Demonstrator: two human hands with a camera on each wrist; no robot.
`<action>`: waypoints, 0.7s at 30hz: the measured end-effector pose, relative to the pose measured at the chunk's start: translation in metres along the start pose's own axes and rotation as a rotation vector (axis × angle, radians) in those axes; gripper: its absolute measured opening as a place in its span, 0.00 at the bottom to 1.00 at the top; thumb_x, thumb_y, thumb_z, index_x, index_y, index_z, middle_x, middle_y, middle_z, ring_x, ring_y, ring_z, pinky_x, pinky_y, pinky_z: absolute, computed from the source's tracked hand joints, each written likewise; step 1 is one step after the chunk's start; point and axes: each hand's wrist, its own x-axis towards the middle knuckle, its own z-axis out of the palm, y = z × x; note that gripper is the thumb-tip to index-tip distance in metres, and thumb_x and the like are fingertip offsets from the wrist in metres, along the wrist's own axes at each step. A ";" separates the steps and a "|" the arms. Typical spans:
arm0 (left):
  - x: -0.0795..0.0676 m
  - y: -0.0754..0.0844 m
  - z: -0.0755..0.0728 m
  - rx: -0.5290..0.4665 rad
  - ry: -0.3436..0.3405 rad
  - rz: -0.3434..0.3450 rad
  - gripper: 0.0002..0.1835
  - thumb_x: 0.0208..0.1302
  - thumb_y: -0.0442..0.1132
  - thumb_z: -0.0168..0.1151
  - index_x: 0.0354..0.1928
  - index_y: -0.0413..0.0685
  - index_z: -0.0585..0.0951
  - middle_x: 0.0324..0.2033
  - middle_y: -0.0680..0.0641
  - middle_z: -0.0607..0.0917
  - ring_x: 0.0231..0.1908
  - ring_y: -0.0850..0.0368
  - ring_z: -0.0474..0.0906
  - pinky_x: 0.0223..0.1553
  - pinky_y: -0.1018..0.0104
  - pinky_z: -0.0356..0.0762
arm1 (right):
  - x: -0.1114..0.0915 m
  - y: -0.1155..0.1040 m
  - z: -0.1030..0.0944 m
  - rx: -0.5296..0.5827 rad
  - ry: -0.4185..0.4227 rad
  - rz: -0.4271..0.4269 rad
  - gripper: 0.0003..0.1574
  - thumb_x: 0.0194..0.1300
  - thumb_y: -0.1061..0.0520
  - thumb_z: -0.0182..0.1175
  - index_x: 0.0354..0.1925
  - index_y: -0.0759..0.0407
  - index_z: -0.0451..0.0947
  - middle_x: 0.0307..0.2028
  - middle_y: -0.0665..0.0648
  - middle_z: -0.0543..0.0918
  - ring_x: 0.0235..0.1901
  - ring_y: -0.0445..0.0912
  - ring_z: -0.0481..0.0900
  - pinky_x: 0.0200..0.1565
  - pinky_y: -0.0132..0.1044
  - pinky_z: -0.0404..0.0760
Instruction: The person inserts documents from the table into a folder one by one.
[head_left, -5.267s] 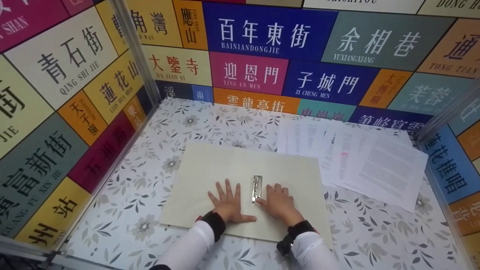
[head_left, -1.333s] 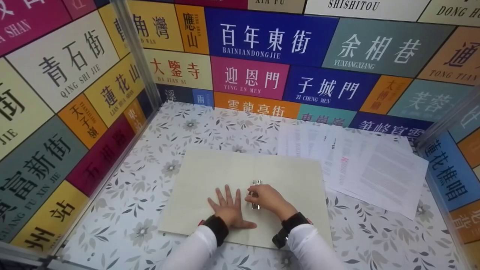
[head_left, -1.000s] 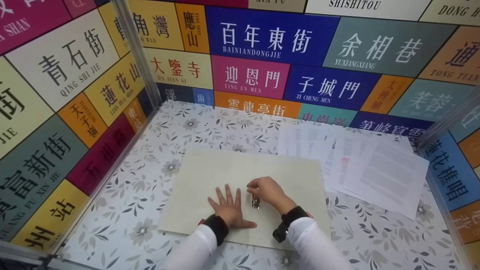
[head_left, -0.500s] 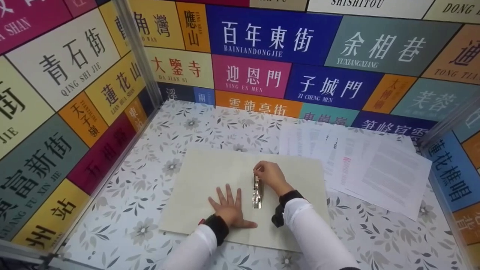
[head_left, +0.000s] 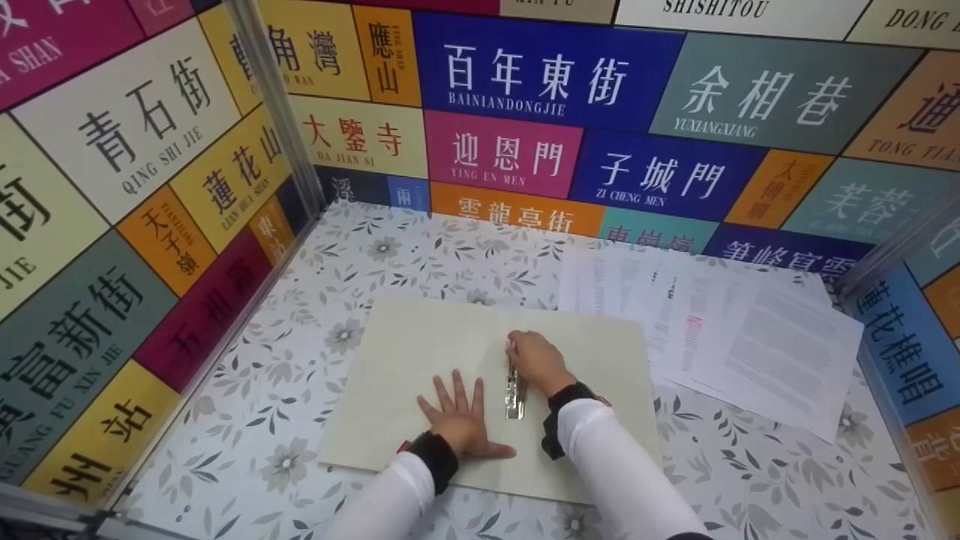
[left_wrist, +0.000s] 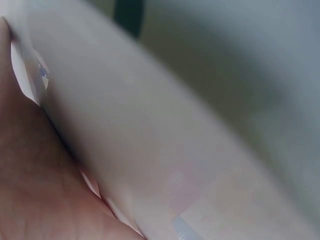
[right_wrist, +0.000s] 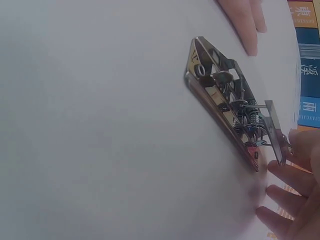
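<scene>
An opened cream file folder (head_left: 420, 337) lies flat on the table, with a silver metal lever clip (head_left: 514, 403) fixed near its middle. My left hand (head_left: 461, 426) rests on the folder to the left of the clip, fingers straight and spread. At the clip's far end is my right hand (head_left: 541, 361), back of the hand up. In the right wrist view, its thumb and forefinger pinch the tip of the clip's raised lever (right_wrist: 274, 131); the other fingers are loosely bent. Springs show beneath the lever. The left wrist view is mostly blurred, with part of the palm (left_wrist: 45, 180) visible.
Several printed sheets (head_left: 780, 337) lie fanned out at the back right, partly beside the folder's right edge. A patterned tablecloth (head_left: 300, 390) covers the table. Panels with large lettering (head_left: 495, 150) stand at the back and sides.
My right hand has moved from beside the clip's near end to its far end and taken hold of the lever. Since half a second ago it has dropped slightly. The left hand stays put.
</scene>
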 end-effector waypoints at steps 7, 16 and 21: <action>0.001 -0.001 0.002 -0.005 0.002 0.005 0.75 0.30 0.84 0.60 0.77 0.58 0.38 0.74 0.37 0.28 0.71 0.28 0.21 0.62 0.22 0.30 | -0.005 0.006 0.005 -0.047 -0.030 -0.013 0.29 0.72 0.49 0.52 0.64 0.64 0.69 0.67 0.67 0.68 0.69 0.62 0.60 0.67 0.60 0.60; -0.002 0.000 -0.001 0.004 0.004 0.014 0.75 0.30 0.85 0.59 0.77 0.58 0.37 0.75 0.37 0.28 0.71 0.29 0.22 0.62 0.22 0.30 | -0.013 0.009 0.000 0.055 -0.093 0.008 0.36 0.74 0.47 0.48 0.71 0.65 0.58 0.71 0.67 0.60 0.73 0.63 0.51 0.69 0.64 0.50; 0.000 0.000 0.001 0.000 0.000 0.021 0.75 0.31 0.85 0.60 0.77 0.58 0.37 0.75 0.37 0.28 0.71 0.29 0.22 0.62 0.22 0.30 | -0.014 0.013 -0.002 0.079 -0.112 0.003 0.38 0.74 0.47 0.47 0.72 0.68 0.56 0.72 0.68 0.58 0.73 0.63 0.50 0.70 0.62 0.50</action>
